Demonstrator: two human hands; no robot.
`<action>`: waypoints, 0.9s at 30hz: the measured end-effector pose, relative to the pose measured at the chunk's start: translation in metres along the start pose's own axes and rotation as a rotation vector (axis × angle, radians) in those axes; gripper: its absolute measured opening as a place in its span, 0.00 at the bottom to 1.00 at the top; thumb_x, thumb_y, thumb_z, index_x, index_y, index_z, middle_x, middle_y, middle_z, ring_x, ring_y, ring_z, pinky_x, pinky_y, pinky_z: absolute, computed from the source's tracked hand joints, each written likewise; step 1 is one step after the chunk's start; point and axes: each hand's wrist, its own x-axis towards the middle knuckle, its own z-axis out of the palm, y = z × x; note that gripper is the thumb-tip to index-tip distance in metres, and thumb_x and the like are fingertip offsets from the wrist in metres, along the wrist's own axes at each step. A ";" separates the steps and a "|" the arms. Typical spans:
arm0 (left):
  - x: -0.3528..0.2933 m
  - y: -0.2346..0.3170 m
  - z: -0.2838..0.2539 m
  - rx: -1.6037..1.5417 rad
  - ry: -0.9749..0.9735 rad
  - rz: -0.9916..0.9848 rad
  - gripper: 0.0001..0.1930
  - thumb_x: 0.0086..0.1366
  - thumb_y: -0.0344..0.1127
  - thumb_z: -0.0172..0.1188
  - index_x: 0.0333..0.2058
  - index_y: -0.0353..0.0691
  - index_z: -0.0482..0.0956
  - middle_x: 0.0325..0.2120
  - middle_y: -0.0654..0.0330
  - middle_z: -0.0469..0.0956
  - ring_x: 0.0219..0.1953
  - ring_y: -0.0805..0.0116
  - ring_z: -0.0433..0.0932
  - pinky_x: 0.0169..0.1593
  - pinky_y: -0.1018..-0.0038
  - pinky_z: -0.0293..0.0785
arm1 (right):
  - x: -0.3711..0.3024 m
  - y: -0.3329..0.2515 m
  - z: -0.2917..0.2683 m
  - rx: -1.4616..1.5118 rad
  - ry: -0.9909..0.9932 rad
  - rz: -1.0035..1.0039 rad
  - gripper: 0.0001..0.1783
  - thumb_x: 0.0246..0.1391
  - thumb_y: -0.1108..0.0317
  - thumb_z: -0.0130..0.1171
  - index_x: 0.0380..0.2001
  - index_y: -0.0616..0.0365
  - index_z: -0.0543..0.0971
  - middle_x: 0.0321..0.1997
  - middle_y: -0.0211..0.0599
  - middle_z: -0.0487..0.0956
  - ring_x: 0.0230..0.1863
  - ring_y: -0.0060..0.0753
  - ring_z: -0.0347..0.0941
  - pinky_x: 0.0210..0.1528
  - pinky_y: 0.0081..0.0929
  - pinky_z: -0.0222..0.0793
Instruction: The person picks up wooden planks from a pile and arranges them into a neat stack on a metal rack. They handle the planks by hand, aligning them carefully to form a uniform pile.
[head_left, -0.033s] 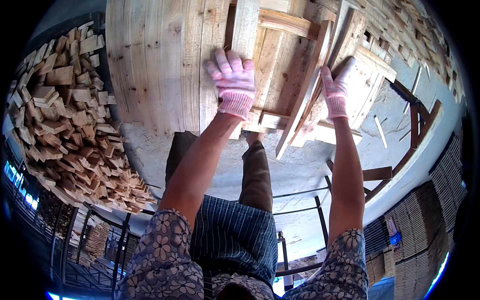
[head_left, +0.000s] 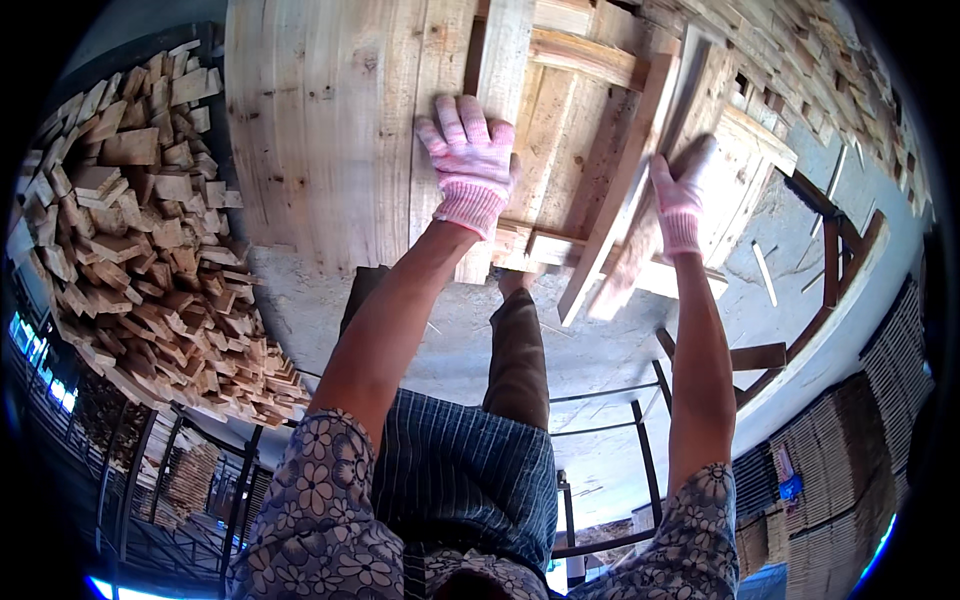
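My left hand (head_left: 468, 160), in a pink and white knitted glove, lies with spread fingers at the near part of a narrow upright plank (head_left: 504, 65). It also touches the edge of a wide panel of pale boards (head_left: 340, 130) to its left. My right hand (head_left: 682, 190), gloved alike, rests on a slanting plank (head_left: 705, 85), thumb apart from its outstretched fingers. Just left of that plank, a second slanting plank (head_left: 622, 190) lies across the wooden frame. Cross pieces (head_left: 585, 60) and more boards show between my hands.
A big heap of short wood offcuts (head_left: 130, 240) stands at the left. Stacked timber (head_left: 800, 60) fills the far right. Thin sticks (head_left: 764, 272) lie on the grey floor (head_left: 420, 340). A dark metal frame (head_left: 640, 455) stands near my legs, and a wooden bar structure (head_left: 830, 300) at the right.
The slanting plank under my right hand has slid a little toward me, and that hand has come slightly nearer. My left fingers are spread wider. The whole view has shifted slightly.
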 end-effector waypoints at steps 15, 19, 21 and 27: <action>-0.019 -0.165 -0.025 -0.356 0.059 -0.114 0.34 0.57 0.51 0.68 0.57 0.42 0.67 0.58 0.47 0.63 0.63 0.44 0.63 0.66 0.51 0.63 | -0.097 -0.041 0.089 -0.175 0.005 0.204 0.66 0.43 0.63 0.72 0.76 0.42 0.38 0.66 0.64 0.61 0.66 0.65 0.61 0.65 0.50 0.63; 0.030 -0.295 -0.029 -0.262 -0.056 -0.559 0.33 0.66 0.54 0.58 0.62 0.40 0.63 0.61 0.44 0.61 0.64 0.46 0.62 0.65 0.54 0.63 | -0.076 -0.098 0.118 -0.239 -0.008 0.075 0.64 0.46 0.54 0.70 0.75 0.42 0.37 0.62 0.61 0.62 0.57 0.67 0.70 0.57 0.53 0.72; 0.059 -0.359 -0.010 -0.339 -0.203 -0.573 0.33 0.72 0.52 0.48 0.67 0.38 0.57 0.64 0.44 0.60 0.66 0.49 0.61 0.67 0.55 0.60 | -0.061 -0.114 0.150 -0.147 0.006 -0.078 0.63 0.49 0.47 0.70 0.75 0.45 0.38 0.63 0.60 0.60 0.60 0.66 0.67 0.59 0.51 0.69; 0.071 -0.404 0.017 -0.880 -0.358 -0.697 0.35 0.74 0.53 0.40 0.71 0.38 0.50 0.69 0.49 0.57 0.71 0.54 0.55 0.72 0.58 0.51 | -0.072 -0.131 0.189 -0.204 0.027 -0.149 0.58 0.56 0.45 0.66 0.76 0.49 0.40 0.65 0.64 0.57 0.63 0.66 0.62 0.64 0.45 0.63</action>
